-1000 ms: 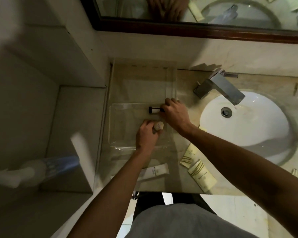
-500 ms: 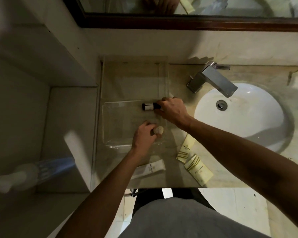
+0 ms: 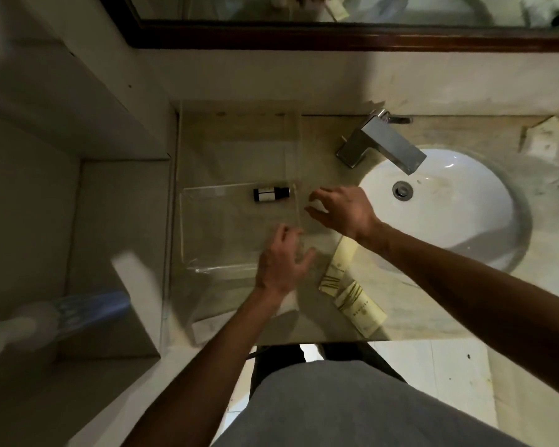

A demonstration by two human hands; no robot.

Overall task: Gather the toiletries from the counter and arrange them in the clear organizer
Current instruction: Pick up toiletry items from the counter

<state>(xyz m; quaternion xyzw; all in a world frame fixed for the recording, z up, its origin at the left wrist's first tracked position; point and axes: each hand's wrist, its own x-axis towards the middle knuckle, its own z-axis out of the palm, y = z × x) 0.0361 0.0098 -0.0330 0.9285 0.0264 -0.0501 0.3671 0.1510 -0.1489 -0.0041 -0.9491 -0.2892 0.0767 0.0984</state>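
The small dark bottle (image 3: 270, 193) now lies on its side inside the clear organizer (image 3: 188, 227), at the far right corner, with its cap pointing toward the right wall. Half a second ago the right hand (image 3: 344, 211) was pinching that bottle at the cap; now it has let go and pulled back to the right, outside the organizer wall, fingers loosely spread and holding nothing.

The left hand (image 3: 279, 258) has changed too. A moment ago it gripped a small round pale item over the organizer's near right part; now its fingers are relaxed and spread above that same corner, and the item cannot be seen. It is probably under the palm or dropped inside, but motion blur hides it.

For the task, this reads as one item certainly placed, a second likely placed, and both hands free for the next pickup.

Still on the counter (image 3: 400, 304), near and to the right of the organizer, are two cream tubes (image 3: 357, 296) lying at angles, one overlapping the other. A white tube seen earlier near the counter's front edge is now mostly hidden by the left forearm. Farther right sit the faucet (image 3: 381, 143) and the white sink (image 3: 465, 214); more pale packets (image 3: 544, 137) lie at the far right of the counter.
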